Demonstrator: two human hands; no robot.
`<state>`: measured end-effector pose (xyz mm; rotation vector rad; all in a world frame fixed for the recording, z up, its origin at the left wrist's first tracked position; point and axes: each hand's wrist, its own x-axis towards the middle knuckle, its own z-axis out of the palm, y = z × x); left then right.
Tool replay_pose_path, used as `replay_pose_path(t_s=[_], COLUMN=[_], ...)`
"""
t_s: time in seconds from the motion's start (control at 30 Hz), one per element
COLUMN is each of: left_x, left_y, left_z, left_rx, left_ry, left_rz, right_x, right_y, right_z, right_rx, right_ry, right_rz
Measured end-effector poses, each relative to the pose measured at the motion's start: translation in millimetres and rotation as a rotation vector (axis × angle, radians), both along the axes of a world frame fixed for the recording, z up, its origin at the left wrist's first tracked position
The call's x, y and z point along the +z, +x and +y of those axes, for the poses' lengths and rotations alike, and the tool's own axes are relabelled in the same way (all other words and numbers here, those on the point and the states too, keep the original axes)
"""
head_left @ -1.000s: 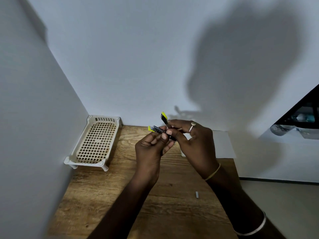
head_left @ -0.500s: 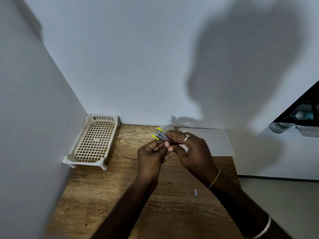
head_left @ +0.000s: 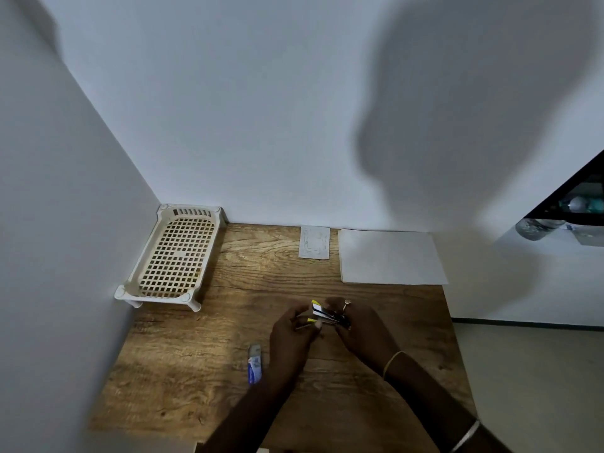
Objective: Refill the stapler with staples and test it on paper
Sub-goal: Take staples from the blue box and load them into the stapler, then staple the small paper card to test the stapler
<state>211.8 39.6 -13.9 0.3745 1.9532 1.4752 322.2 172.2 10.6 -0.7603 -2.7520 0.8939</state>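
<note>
Head camera is looking down at a wooden table (head_left: 196, 371) sitting in a corner, with its left edge running along one white wall and its far edge running along the other. The right edge is facing open floor. Both hands are meeting over the middle of the table. The right hand (head_left: 362, 331) is curling its fingers round the back end of the stapler (head_left: 327, 316) and gripping it. The left hand (head_left: 291, 341) is pinching the lower yellow tip at the front. The stapler is sitting open, with its two yellow tips standing apart, one above the other. I cannot tell if it is touching the wood or hanging just over it. A small blue and white packet (head_left: 255, 364) is lying flat just beside the left wrist. A cream plastic basket (head_left: 176, 256) with little square holes is standing on short legs in the far left corner, well apart from the hands. A big white sheet of paper (head_left: 390, 256) is lying by the back wall, with its near right corner reaching the right edge of the table. A small white card (head_left: 314, 242) is lying just left of it, not touching it. Bare wood is showing between the hands and the paper, and between the hands and the basket.
</note>
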Motion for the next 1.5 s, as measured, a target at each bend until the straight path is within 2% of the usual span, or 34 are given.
replay_pose_path(t_s=[0.17,0.37,0.5,0.8,1.0,1.2,1.3,1.4,1.5], left_x=[-22,-34,-39,-44,-43,-28,-23,-17,-19], left_y=[2,6,4,-2,-13,-52,-79,-102,-117], left_z=[-9,-8,-6,-5,-6,3,28,59,86], left_rx=[-0.173,-0.293,-0.325,-0.436,-0.542,-0.458,-0.414,-0.446,-0.589], left_ry=[-0.202,-0.255,-0.261,-0.344,-0.307,-0.213,-0.244,-0.294,-0.343], left_rz=[0.352,0.56,0.599,0.564,0.559,0.62,0.683,0.747,0.858], right_x=[-34,-55,-58,-68,-64,-39,-34,-37,-44], right_y=[3,10,13,18,15,-13,-44,-77,-103], right_z=[-2,-4,-2,4,8,33,53,69,78], right_rx=[-0.004,-0.031,-0.025,0.013,0.062,-0.05,-0.095,-0.119,-0.087], right_ry=[-0.042,-0.085,-0.08,-0.056,-0.071,-0.068,-0.042,-0.007,0.062], right_rz=[-0.152,-0.157,-0.141,-0.194,-0.234,-0.091,-0.105,-0.176,-0.212])
